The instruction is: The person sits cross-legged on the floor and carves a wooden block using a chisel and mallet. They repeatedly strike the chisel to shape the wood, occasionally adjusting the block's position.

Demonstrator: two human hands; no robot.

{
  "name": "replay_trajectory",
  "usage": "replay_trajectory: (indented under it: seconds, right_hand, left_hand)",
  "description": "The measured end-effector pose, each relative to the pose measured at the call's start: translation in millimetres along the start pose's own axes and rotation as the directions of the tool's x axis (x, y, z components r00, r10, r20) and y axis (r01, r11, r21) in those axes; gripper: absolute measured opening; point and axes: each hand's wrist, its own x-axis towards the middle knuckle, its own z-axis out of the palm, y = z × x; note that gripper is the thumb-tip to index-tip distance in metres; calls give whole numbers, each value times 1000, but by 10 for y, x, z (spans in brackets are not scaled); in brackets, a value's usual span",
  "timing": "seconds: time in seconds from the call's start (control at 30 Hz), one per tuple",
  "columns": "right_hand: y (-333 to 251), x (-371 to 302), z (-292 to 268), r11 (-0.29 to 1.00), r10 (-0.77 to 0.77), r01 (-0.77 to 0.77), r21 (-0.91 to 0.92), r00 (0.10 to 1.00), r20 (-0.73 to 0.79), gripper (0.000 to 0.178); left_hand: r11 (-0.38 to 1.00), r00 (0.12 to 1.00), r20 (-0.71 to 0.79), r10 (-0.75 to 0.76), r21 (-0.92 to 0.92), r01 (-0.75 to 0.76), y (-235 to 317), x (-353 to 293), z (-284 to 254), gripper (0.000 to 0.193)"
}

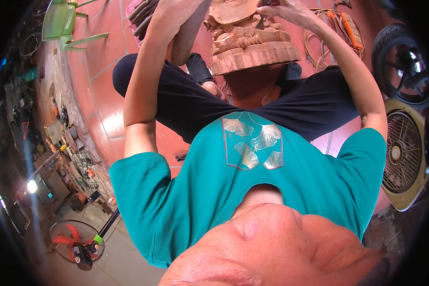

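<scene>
A carved reddish wooden sculpture [252, 43] stands on the floor between my bent legs, its top cut off by the upper edge. My left hand [174, 12] is at the upper edge, closed on a thick brown wooden bar [189, 40] that slants down just left of the carving. Most of its fingers are cut off or hidden. My right hand [288, 12] is at the carving's upper right, its fingers bent around a dark chisel-like tool [270, 3]. A small grey pointed metal tip [260, 23] shows below these fingers, against the wood.
Left on the red tiles is a green plastic chair [62, 21]. At the upper right lie a cable and an orange power strip [350, 31]. A black wheel [400, 64] and a box fan [403, 152] stand right. Lower left are a red-bladed fan [74, 243] and cluttered tools.
</scene>
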Motion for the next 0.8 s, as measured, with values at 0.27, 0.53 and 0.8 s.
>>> replay_trajectory:
  seconds: [0.27, 0.53, 0.8]
  right_hand:
    - [-54, 253, 212, 995, -99, 100, -23, 994, 43, 26]
    - [-526, 488, 420, 897, 158, -237, 374, 961, 228, 30]
    - [-265, 710, 813, 986, -121, 91, 140, 968, 219, 25]
  left_hand:
    - [982, 972, -142, -187, -31, 184, 155, -280, -123, 36]
    - [993, 983, -181, 43, 116, -22, 148, -432, -368, 31]
    - [983, 984, -178, -29, 171, 60, 182, -526, -464, 36]
